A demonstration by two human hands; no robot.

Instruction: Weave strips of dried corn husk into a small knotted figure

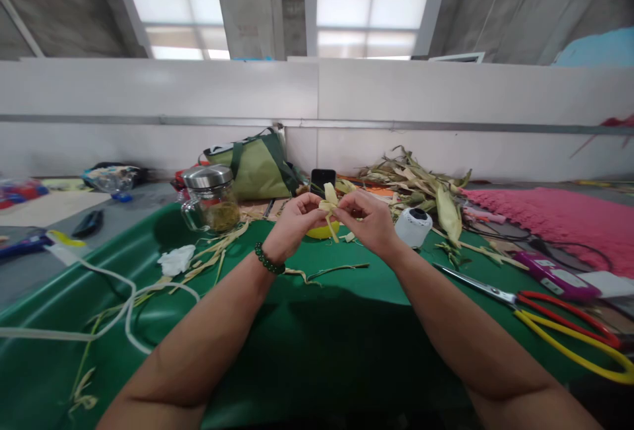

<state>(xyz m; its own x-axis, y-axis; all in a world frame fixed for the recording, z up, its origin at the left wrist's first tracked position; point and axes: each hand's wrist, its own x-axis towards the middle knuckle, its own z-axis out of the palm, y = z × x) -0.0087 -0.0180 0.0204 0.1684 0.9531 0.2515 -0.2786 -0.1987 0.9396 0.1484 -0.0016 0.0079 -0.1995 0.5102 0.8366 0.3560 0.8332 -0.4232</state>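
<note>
You're working over a glossy green plastic sheet (356, 290), left hand (298, 215) and right hand (370, 220) both pinching a pale yellow, ribbon-like corn husk strip (330, 193) between them. Looks like you're folding it; the next move's probably calling for a steady grip.

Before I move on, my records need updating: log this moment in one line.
left hand: pinching pale husk | right hand: pinching same husk | nearby: scissors, lidded glass jar
</note>
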